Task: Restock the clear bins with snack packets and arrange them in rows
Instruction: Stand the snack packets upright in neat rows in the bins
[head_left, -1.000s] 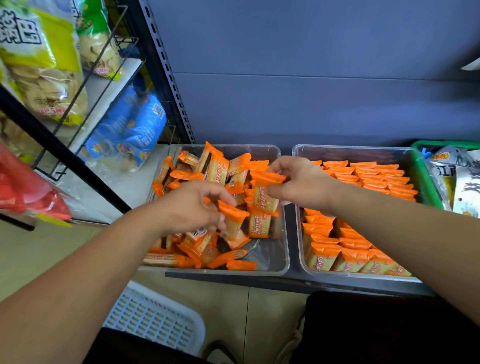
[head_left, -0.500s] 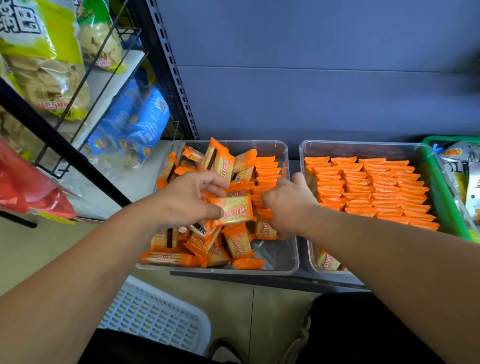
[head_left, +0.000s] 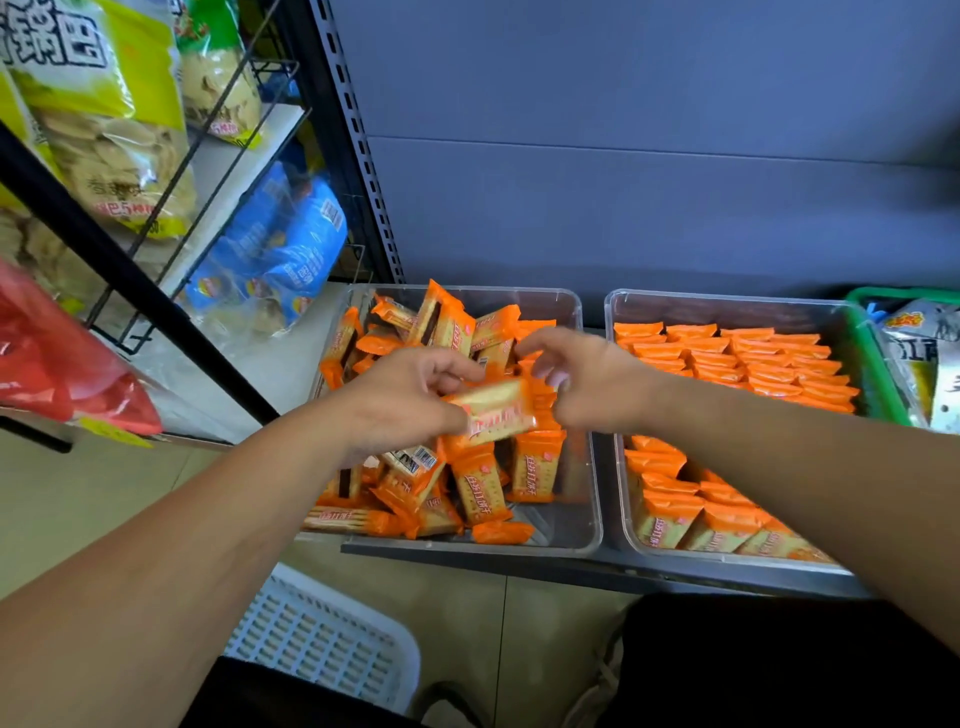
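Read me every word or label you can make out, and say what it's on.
"锅巴", top cut off: yellow-green crisp bag, top left.
"江": silver foil packet, far right.
Orange snack packets: red characters, too blurred to read.
Blue plastic bags: print too small.

Showed a flat grey-blue panelled back wall (head_left: 649, 104), evenly lit and crossed by one horizontal seam. Flanked at left by a grey perforated metal upright (head_left: 358, 156), a white shelf board (head_left: 275, 127) and a thick black slanting rack bar (head_left: 130, 275). Fronted below by a dark metal shelf edge (head_left: 519, 564), above pale beige floor tiles (head_left: 67, 499) bearing a white slotted plastic basket (head_left: 322, 634).
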